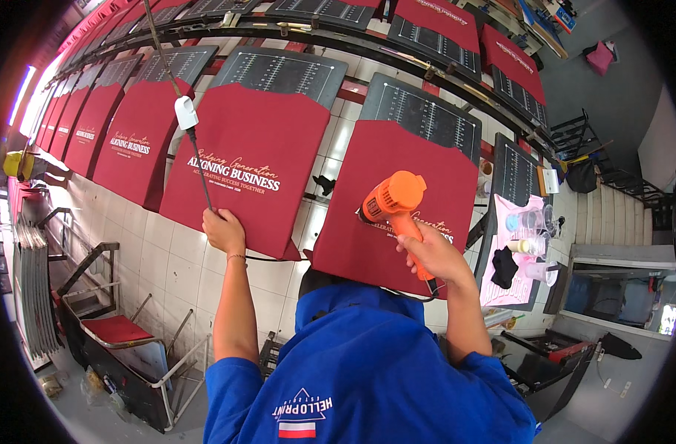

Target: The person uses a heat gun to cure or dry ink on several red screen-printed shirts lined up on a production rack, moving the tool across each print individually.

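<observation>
In my right hand, fingers wrapped round the handle, is an orange heat gun. It is held over a dark red shirt with white and gold print, laid on a black board, and hides part of that print. My left hand is closed on a thin black power cord, near the lower edge of a second printed red shirt. That cord rises to a white socket block, which hangs on a line from above. Another piece of cord loops below the heat gun's handle.
More red shirts on boards line the bench to the left, and others lie beyond a black rail. At right, a pink cloth carries several cups and a black rag. A red-seated chair stands at lower left.
</observation>
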`<state>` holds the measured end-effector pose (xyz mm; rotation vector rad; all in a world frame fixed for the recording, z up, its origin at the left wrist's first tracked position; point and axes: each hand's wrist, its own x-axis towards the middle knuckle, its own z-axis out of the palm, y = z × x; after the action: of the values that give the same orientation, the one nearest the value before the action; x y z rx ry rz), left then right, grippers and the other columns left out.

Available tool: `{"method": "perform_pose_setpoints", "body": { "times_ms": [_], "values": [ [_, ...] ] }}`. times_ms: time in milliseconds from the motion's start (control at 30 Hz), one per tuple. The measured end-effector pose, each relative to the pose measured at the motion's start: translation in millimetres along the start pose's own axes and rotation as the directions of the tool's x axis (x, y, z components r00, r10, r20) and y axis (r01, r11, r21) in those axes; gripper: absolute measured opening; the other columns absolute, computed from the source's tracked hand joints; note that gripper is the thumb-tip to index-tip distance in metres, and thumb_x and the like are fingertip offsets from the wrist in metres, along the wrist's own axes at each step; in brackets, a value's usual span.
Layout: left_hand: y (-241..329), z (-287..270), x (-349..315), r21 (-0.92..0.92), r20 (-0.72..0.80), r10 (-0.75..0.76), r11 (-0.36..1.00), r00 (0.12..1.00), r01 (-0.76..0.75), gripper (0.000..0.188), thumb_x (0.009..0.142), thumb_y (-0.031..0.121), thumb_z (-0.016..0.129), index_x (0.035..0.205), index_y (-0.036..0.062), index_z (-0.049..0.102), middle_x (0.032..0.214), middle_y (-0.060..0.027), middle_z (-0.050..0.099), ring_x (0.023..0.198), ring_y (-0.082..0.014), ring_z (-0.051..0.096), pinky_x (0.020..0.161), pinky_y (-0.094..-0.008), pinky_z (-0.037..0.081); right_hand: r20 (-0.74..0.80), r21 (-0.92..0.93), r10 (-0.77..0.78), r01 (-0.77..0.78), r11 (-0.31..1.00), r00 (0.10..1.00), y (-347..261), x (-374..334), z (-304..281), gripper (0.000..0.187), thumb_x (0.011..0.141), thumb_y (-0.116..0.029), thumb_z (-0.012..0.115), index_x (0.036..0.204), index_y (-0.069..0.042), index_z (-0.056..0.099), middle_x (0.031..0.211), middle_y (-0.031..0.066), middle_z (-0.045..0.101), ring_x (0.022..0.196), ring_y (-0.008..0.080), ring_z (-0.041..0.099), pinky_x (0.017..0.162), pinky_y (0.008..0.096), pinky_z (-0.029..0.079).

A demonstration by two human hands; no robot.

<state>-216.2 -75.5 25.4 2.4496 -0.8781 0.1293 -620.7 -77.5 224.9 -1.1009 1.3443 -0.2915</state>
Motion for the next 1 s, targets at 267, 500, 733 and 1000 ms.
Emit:
{"method": "perform_pose_setpoints", "body": {
  "times_ms": [267, 500, 733, 1000],
  "values": [
    [-0.7, 1.1, -0.1, -0.027, -0.042, 0.026, 0.999, 0.999, -0.027, 0.018, 0.089, 0.020, 0.055, 0.098, 0.0047, 0.058, 0.093, -0.0127, 0.065, 0.091, -0.0332, 0.060, 0.077, -0.0473, 0.047, 0.005, 0.003, -0.010, 0.010, 1.000, 1.000, -8.7, 3.0, 6.7, 0.027, 0.096, -0.025, 0.056, 0.109, -0.002, 0.052, 0.087, 0.0028, 0.059, 0.061, 0.0066, 0.056, 0.053, 0.0239, 0.050],
    [-2.5, 1.8, 1.7, -0.003, -0.032, 0.022, 1.000, 0.999, -0.022, 0.018, 0.089, 0.020, 0.055, 0.098, 0.0042, 0.058, 0.094, -0.0124, 0.065, 0.092, -0.0330, 0.060, 0.077, -0.0469, 0.047, -0.012, -0.024, -0.011, 0.011, 1.000, 1.000, -8.9, 6.0, 13.1, 0.028, 0.096, -0.026, 0.056, 0.110, -0.002, 0.052, 0.087, 0.0022, 0.058, 0.061, 0.0063, 0.055, 0.053, 0.0236, 0.050],
    [-0.8, -0.2, 1.6, 0.007, 0.001, 0.003, 1.000, 1.000, -0.003, 0.020, 0.090, 0.020, 0.054, 0.100, 0.0028, 0.058, 0.099, -0.0112, 0.064, 0.095, -0.0328, 0.059, 0.078, -0.0471, 0.048, -0.007, -0.003, -0.001, 0.001, 1.000, 1.000, -9.8, 5.6, 15.2, 0.027, 0.096, -0.025, 0.057, 0.109, -0.002, 0.052, 0.087, 0.0016, 0.058, 0.061, 0.0064, 0.055, 0.053, 0.0233, 0.050],
    [-0.3, -1.2, -0.2, 0.006, -0.006, 0.004, 1.000, 1.000, -0.004, 0.023, 0.090, 0.019, 0.054, 0.104, 0.0010, 0.058, 0.102, -0.0120, 0.064, 0.097, -0.0337, 0.059, 0.079, -0.0476, 0.048, 0.011, -0.034, 0.002, -0.002, 0.999, 1.000, -6.9, 5.5, 14.7, 0.026, 0.097, -0.024, 0.056, 0.111, -0.002, 0.052, 0.087, 0.0022, 0.058, 0.062, 0.0071, 0.055, 0.053, 0.0241, 0.050]
  ]
}}
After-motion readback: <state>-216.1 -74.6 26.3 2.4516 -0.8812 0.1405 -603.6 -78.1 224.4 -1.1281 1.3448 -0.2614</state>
